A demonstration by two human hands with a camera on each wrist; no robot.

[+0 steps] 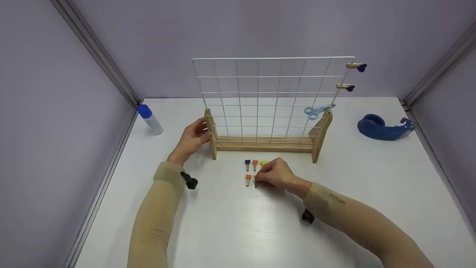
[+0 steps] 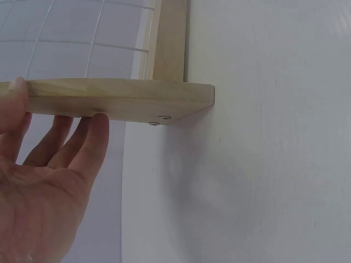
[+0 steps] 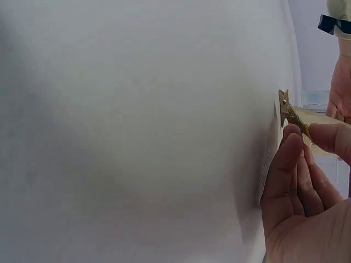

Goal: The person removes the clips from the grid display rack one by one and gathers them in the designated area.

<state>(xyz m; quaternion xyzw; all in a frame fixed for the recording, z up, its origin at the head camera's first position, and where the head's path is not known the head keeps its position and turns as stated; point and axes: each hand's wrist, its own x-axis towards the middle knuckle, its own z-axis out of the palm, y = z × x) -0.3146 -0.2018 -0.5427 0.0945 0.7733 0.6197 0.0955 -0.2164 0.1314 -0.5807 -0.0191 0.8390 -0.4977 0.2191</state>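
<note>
My left hand (image 1: 191, 137) holds the left wooden upright (image 1: 211, 134) of a stand that carries a white wire grid (image 1: 267, 106). In the left wrist view the thumb lies on one face of that upright (image 2: 126, 93) and the fingers on the other. Just in front of the stand, my right hand (image 1: 277, 174) pinches a small clip (image 3: 286, 107) with a bit of yellow on it, between thumb and forefinger. Beside it lie heart-topped clips: a dark blue one (image 1: 247, 163), two orange ones (image 1: 255, 163) and a yellow one (image 1: 263, 163), which the right hand partly hides.
Two clips with dark blue hearts (image 1: 360, 67) stick out from the grid's right edge. Light blue scissors (image 1: 314, 111) show behind the grid's lower right. A blue tape dispenser (image 1: 385, 130) sits at the right, a blue-capped bottle (image 1: 150, 120) at the left, on the white table (image 1: 223, 223).
</note>
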